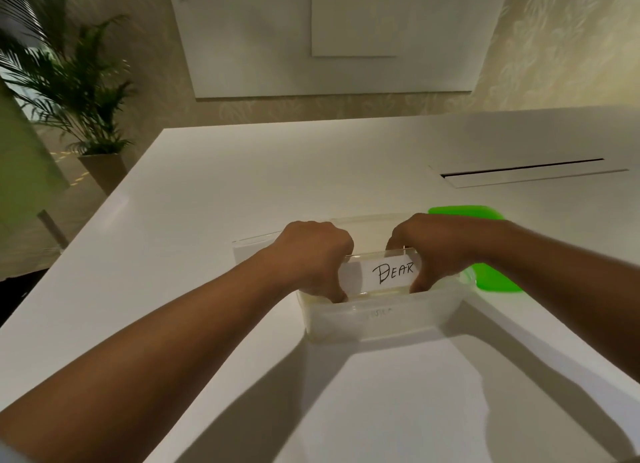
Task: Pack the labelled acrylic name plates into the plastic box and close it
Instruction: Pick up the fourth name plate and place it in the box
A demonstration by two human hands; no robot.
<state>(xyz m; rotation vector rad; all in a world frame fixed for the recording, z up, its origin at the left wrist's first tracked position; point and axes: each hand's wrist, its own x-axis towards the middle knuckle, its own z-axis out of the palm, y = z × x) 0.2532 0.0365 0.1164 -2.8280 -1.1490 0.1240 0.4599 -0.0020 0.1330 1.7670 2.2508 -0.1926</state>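
A clear acrylic name plate with a white label reading "DEAR" stands upright inside the translucent plastic box on the white table. My left hand grips the plate's left end and my right hand grips its right end; the fingertips of both reach down into the box. Another clear acrylic plate lies just behind the box on the left, partly hidden by my left hand. The green lid lies flat on the table behind and to the right of the box, partly covered by my right forearm.
The white table has a long cable slot at the back right. A potted palm stands on the floor beyond the table's left edge. A white board hangs on the wall behind.
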